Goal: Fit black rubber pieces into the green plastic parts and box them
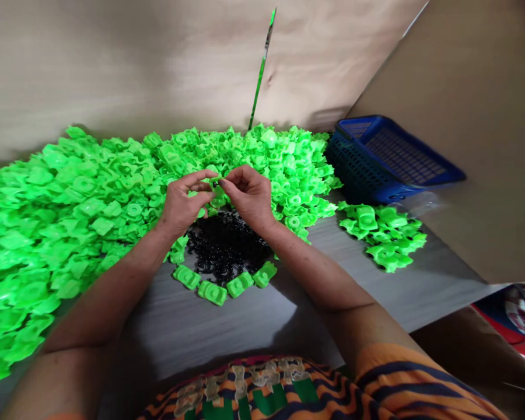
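Note:
My left hand (184, 201) grips a green plastic toy car body (216, 200) above the middle of the table. Fingers and thumb of my right hand (252, 195) pinch a small black wheel piece (215, 184) against that car body. Below both hands lies a heap of small black wheel pieces (230, 245), too jumbled to make out singly. Along its near edge several green car bodies (212, 293) sit in a curved row. Parts of the held car body are covered by my fingers.
A large pile of green car bodies (87, 198) spreads along the back and left. At right, a smaller group of green cars with black wheels (387, 233) lies by a blue plastic basket (389, 157). A wooden panel (157, 64) stands behind the grey table (254, 321).

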